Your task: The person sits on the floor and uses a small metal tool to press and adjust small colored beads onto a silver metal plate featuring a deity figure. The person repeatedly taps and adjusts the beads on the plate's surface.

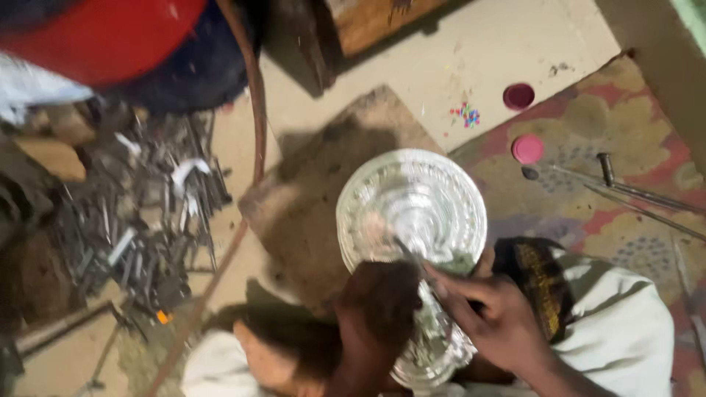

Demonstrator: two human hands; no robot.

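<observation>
At far left, a heap of metal tools (140, 213) lies on the floor. Your left hand (379, 309) is curled against the near edge of the embossed silver dish (412, 209), which stands on a wooden block (309, 198). Your right hand (493, 320), just beside it, is pinched on a thin metal tool (412, 257) whose tip touches the dish. 2 pink lids (523, 121) sit farther right on the patterned mat (625, 169).
</observation>
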